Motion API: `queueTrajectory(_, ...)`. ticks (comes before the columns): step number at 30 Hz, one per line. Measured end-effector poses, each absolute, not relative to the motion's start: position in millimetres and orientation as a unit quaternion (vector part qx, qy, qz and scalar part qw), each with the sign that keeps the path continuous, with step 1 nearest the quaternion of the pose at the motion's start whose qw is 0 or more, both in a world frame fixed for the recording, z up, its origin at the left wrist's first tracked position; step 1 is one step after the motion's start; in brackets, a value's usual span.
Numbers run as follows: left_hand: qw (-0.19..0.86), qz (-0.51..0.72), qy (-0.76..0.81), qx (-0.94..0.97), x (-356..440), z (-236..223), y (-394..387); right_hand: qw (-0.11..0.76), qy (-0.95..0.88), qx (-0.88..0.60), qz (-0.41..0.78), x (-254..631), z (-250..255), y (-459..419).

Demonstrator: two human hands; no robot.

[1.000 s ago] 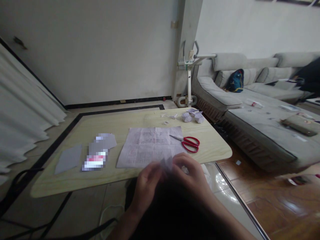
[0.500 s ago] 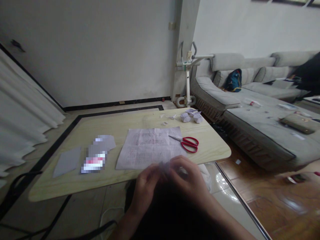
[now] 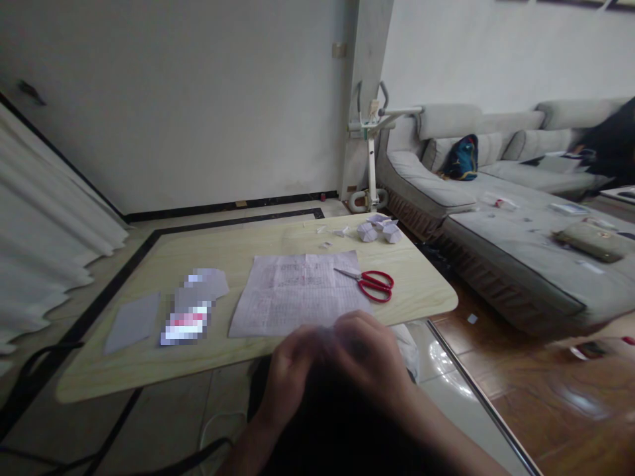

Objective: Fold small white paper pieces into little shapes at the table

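My left hand point(image 3: 290, 363) and my right hand point(image 3: 372, 354) meet at the near edge of the table, fingertips pinched together. Between them is a small pale piece of paper point(image 3: 327, 336), blurred and mostly covered by the fingers, so its shape cannot be made out. Just beyond the hands a creased sheet of paper point(image 3: 282, 301) with writing lies flat. Red-handled scissors point(image 3: 374, 284) rest on its right edge, blades pointing left. Several folded paper shapes point(image 3: 380, 229) stand at the far right corner of the table.
The pale wooden table point(image 3: 188, 244) has rounded corners. On its left lie a blank sheet point(image 3: 133, 322) and a pixelated item point(image 3: 188, 317). Paper scraps point(image 3: 325, 244) are scattered near the back. A grey sofa point(image 3: 516, 251) stands to the right, with a person in dark clothing point(image 3: 610, 149) there.
Both hands stay in nearly the same place, their fingers shifting slightly around the small piece, which is more covered now. The things on the table have not moved.
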State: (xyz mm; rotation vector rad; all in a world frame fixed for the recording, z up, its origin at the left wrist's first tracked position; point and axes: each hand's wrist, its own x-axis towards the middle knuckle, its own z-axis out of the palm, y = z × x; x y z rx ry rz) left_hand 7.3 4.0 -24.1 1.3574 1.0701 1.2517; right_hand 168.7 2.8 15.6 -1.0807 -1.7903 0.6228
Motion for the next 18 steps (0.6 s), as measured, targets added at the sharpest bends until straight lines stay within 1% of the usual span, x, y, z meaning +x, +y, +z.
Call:
queueTrajectory(5,0.480,0.500,0.446,0.566,8,-19,2,0.456,-0.697,-0.472,0.290,167,16,4)
queueTrajectory(10,0.495,0.491,0.486,0.527,10,-20,1,0.402,-0.646,-0.505,0.407,172,15,10)
queueTrajectory(13,0.529,0.486,0.485,0.498,11,-24,1,0.383,-0.636,-0.497,0.450,177,17,13)
queueTrajectory(15,0.563,0.487,0.474,0.471,11,-27,1,0.387,-0.642,-0.480,0.455,180,18,14)
queueTrajectory(18,0.593,0.487,0.461,0.446,11,-30,1,0.402,-0.660,-0.465,0.432,181,20,15)
